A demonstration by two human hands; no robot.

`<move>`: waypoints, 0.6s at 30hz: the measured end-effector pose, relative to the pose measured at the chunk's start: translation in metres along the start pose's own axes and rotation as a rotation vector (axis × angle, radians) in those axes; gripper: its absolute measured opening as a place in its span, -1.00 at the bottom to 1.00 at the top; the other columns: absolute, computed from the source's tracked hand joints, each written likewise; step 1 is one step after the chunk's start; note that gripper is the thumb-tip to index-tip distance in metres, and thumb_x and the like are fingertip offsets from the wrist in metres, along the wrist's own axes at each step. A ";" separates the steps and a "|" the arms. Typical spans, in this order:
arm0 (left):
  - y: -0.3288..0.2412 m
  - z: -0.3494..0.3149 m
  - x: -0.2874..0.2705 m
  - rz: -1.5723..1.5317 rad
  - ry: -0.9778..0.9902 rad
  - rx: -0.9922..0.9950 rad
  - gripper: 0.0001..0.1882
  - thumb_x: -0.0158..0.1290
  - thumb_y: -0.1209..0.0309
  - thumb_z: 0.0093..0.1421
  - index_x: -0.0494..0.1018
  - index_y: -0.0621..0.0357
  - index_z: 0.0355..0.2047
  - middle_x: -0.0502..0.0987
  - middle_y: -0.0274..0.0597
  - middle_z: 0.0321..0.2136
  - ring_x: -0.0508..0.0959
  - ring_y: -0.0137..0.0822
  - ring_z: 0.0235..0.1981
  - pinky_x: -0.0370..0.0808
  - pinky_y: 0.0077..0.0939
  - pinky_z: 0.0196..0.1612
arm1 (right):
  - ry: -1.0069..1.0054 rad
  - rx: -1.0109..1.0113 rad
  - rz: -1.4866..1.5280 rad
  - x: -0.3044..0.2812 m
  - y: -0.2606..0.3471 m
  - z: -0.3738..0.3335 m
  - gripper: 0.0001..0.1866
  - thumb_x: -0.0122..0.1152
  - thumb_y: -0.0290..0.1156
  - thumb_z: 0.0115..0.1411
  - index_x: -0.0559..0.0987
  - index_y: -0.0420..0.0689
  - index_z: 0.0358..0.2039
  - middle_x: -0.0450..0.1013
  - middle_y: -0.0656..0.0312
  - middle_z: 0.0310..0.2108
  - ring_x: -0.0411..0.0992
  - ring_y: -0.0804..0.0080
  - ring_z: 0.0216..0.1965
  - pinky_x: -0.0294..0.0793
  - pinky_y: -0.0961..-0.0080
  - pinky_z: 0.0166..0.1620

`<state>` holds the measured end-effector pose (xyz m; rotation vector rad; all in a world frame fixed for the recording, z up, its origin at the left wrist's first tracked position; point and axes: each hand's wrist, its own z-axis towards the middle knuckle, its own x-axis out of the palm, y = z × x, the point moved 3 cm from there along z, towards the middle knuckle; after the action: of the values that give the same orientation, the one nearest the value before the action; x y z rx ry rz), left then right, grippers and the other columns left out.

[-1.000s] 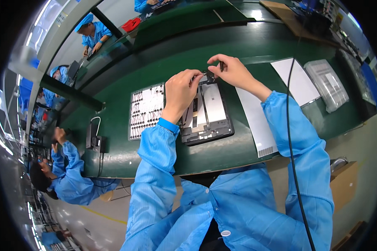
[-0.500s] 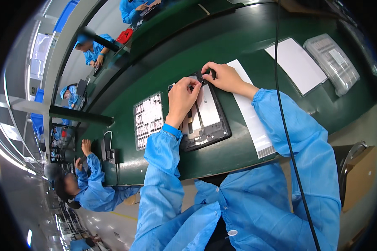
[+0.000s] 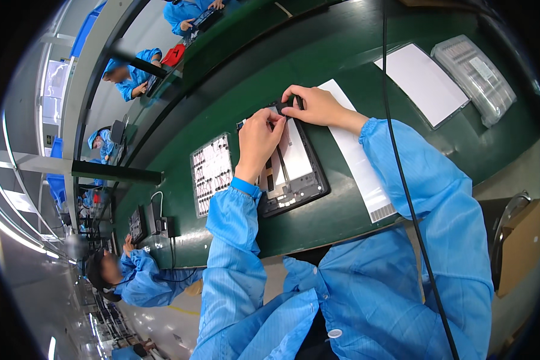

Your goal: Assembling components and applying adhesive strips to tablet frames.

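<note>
An opened black tablet (image 3: pixel 315 180) lies on the green bench in front of me, its inner side up, showing pale metal plates and a dark flat cable down the middle. My left hand (image 3: pixel 258 142) is over its upper left part, thumb and fingers pinched; whatever is between the tips is hidden. My right hand (image 3: pixel 319 107) rests at its far edge, closed round a slim black tool (image 3: pixel 299 103) whose tip I cannot see. Both hands' fingertips nearly meet. Left of the tablet sits a clear tray (image 3: pixel 213 174) with rows of small black parts on thin wires.
A long white sheet (image 3: pixel 366 174) lies right of the tablet. Farther right are a white paper (image 3: pixel 425 84) and a clear plastic case (image 3: pixel 475 78). A black cable (image 3: pixel 395 144) hangs across my view. Several co-workers in blue sit at left, one (image 3: pixel 147 279) at this bench.
My hands stay at the tablet's far end, with only slight shifts of the fingers. At the left, the co-worker's raised hand has come down, and a black device now shows beside it.
</note>
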<state>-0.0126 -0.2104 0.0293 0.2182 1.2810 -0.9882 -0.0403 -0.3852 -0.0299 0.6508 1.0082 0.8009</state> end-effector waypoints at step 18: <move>0.012 0.001 -0.001 -0.012 -0.026 0.048 -0.85 0.20 0.35 0.18 0.55 0.17 -0.35 0.56 -0.19 -0.47 0.53 -0.23 -0.51 0.46 -0.34 -0.41 | 0.158 0.108 0.042 0.012 0.001 0.011 -0.62 0.38 -0.18 0.14 0.45 -0.10 -0.18 0.53 0.10 -0.37 0.53 0.19 -0.32 0.47 0.31 -0.26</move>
<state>-0.0036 -0.2035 0.0255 0.2336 1.2373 -1.0297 -0.0265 -0.3765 -0.0304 0.7111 1.1914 0.8485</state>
